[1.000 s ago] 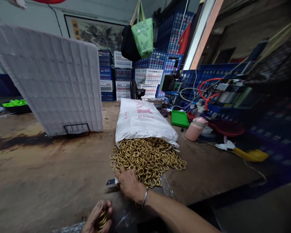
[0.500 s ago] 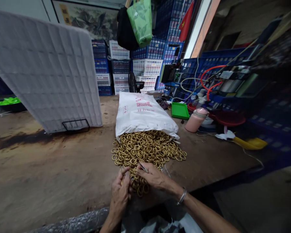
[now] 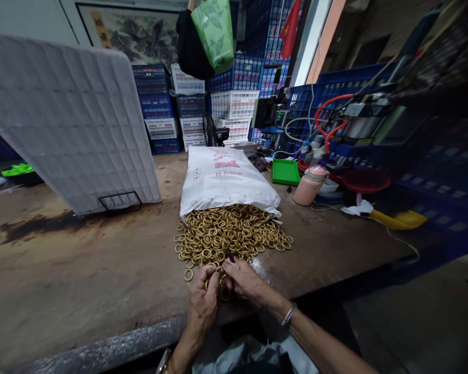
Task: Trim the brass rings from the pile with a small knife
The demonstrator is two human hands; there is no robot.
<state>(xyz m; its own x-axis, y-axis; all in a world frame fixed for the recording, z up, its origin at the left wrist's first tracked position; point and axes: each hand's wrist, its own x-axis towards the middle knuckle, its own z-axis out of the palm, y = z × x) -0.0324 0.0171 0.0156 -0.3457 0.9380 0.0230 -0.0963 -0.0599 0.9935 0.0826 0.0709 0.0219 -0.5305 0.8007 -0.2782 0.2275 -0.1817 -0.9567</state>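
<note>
A heap of brass-coloured rings point(image 3: 230, 234) spills from the open mouth of a white sack point(image 3: 226, 179) lying on the brown workbench point(image 3: 81, 275). Both hands meet at the near edge of the heap. My left hand point(image 3: 203, 304) is curled around several rings. My right hand point(image 3: 245, 280) is closed in a pinch on a small dark tool whose tip shows above the fingers; a bracelet sits on that wrist. One loose ring point(image 3: 188, 275) lies just left of my left hand.
A white quilted panel point(image 3: 70, 119) leans upright at the left. A pink bottle point(image 3: 309, 185), green tray point(image 3: 285, 172), red bowl point(image 3: 364, 180) and yellow scoop point(image 3: 400, 220) sit to the right by a machine with hoses. Stacked crates fill the back.
My left hand rose from the bench edge to the heap with rings in it. My right hand left the heap and pinched a small tool. Both hands came together.
</note>
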